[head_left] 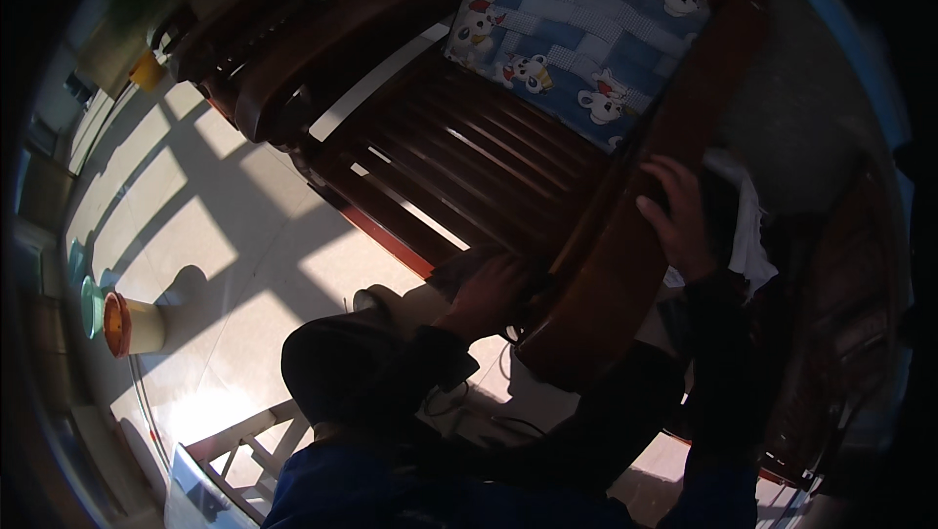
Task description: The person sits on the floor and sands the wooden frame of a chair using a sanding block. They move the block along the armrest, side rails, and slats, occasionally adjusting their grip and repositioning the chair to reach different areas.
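A dark reddish-brown wooden bench (459,148) with a slatted seat fills the middle. My right hand (674,216) lies on its broad armrest (596,265), fingers apart and holding nothing. At the front edge of the seat, beside the lower end of that armrest, my left hand (486,293) is bent over with its fingers closed. Something dark, perhaps a cloth, lies at those fingers; deep shadow hides what it is. A blue patchwork cushion (576,36) printed with white cartoon animals sits on the far part of the bench.
More carved wooden furniture (234,80) stands at the upper left. On the sunlit tile floor (244,236) are a cream and orange-brown bucket (137,324) and a green basin (92,306). White crumpled material (750,236) hangs right of the armrest. A white-framed item (220,470) stands at lower left.
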Action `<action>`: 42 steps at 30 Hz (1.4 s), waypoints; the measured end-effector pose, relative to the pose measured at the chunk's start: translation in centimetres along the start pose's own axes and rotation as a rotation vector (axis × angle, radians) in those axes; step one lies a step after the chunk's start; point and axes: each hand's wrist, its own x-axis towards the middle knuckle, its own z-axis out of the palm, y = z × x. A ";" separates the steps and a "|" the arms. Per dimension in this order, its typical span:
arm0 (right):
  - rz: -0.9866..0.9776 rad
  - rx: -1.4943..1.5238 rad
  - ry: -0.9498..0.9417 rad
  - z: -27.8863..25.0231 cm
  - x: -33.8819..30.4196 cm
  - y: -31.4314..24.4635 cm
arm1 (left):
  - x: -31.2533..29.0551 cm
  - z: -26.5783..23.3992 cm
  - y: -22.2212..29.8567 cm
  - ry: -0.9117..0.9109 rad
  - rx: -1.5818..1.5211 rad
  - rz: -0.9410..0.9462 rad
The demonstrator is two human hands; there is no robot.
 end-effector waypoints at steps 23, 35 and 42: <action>-0.011 0.012 -0.045 0.6 0.3 1.5 | 0.1 -6.0 -7.1 -0.052 0.341 -0.072; -0.053 -0.172 -0.072 -0.1 0.0 2.0 | 2.6 -8.2 -5.4 -0.213 0.386 -0.084; -0.008 -0.116 -0.075 -0.2 -0.3 1.5 | 2.9 -8.5 -5.1 -0.253 0.467 -0.018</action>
